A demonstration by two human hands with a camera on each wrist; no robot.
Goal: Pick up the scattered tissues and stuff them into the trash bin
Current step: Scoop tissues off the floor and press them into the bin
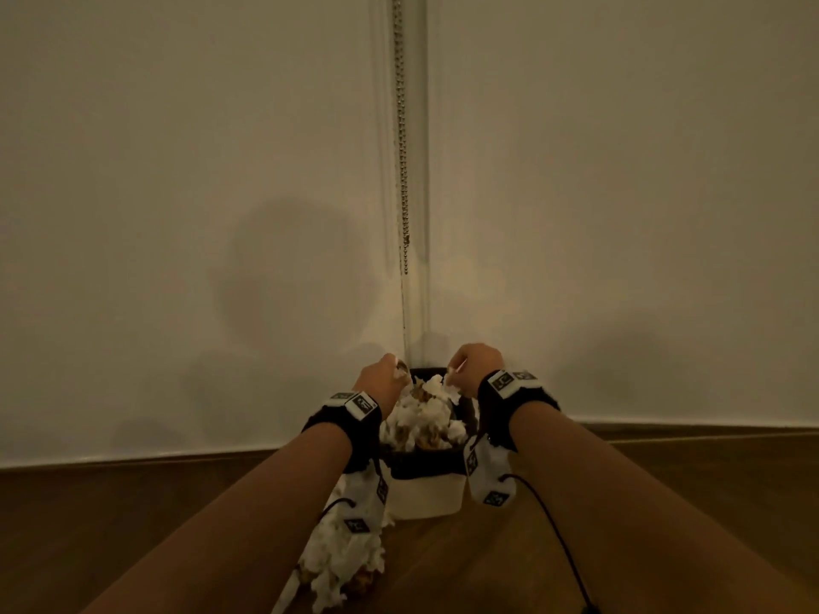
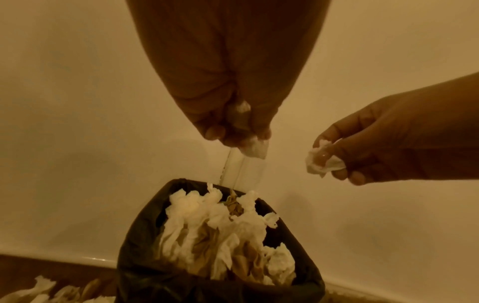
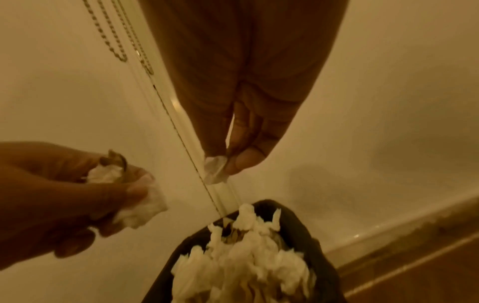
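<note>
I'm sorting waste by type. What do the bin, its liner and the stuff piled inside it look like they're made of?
Trash bin: probably plastic, smooth matte cream wall.
Liner: thin black plastic film, wrinkled, folded over the rim.
Tissues: soft crumpled white paper, some stained brown.

Down on the wooden floor [image 1: 664, 525], by the wall.
We see the trash bin [image 1: 423, 491] standing at the floor's far edge against the wall, and scattered tissues [image 1: 341, 565] heaped just beside it.

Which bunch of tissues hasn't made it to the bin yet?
The pile on the floor, left of the trash bin. The other tissues are heaped inside the bin or pinched in the left hand and right hand.
</note>
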